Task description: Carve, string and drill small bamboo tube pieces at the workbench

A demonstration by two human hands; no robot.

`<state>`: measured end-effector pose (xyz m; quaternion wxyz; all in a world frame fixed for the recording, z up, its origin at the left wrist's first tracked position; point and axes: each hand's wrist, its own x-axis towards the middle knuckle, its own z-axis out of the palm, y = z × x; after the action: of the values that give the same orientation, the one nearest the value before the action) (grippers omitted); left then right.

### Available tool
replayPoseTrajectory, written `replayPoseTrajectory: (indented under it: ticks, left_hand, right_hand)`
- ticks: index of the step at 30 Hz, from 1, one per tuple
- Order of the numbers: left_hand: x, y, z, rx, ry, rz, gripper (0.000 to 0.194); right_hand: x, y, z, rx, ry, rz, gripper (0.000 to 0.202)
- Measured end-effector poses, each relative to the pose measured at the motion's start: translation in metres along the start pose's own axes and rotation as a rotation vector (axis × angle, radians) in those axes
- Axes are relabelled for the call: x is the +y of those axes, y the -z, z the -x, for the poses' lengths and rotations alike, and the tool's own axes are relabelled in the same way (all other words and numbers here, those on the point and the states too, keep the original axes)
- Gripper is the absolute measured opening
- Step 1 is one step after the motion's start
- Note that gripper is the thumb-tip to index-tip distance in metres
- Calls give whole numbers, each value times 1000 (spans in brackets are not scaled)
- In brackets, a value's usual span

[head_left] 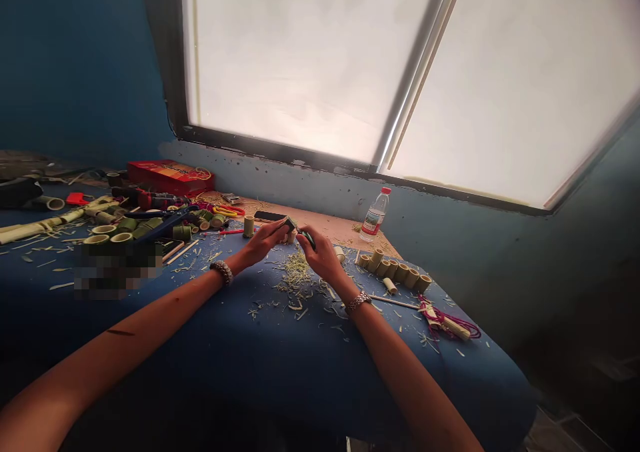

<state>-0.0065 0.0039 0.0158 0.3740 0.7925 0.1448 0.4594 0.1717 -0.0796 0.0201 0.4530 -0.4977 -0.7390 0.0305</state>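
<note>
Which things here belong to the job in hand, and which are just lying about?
Likely part of the job: green tool in the right hand, shavings, bamboo pieces.

Apparently just lying about: bottle, red box.

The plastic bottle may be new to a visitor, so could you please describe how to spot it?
Start from the large window and drop to the far side of the blue-covered table below it. Beyond the right hand, and further to the right, stands the plastic bottle. Its clear body and red cap set it apart from the nearby bamboo tubes.
</note>
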Motion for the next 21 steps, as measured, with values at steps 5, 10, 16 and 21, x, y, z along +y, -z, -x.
replayPoseTrajectory:
  ticks: [5, 10, 16, 21]
  left_hand:
    - [4, -1, 1, 10, 50, 41, 49]
    - [12, 5, 1, 74, 23, 144, 52]
    - [12, 10, -1, 62, -2, 104, 49]
    - [9, 7, -1, 11, 11, 177, 49]
  right_hand:
    - [12, 2, -3, 6, -15, 12, 37]
    - [33, 21, -7, 109, -145, 17, 37]
    - [11, 6, -3, -44, 25, -127, 42]
    - [-2, -1, 1, -79, 68, -100, 40]
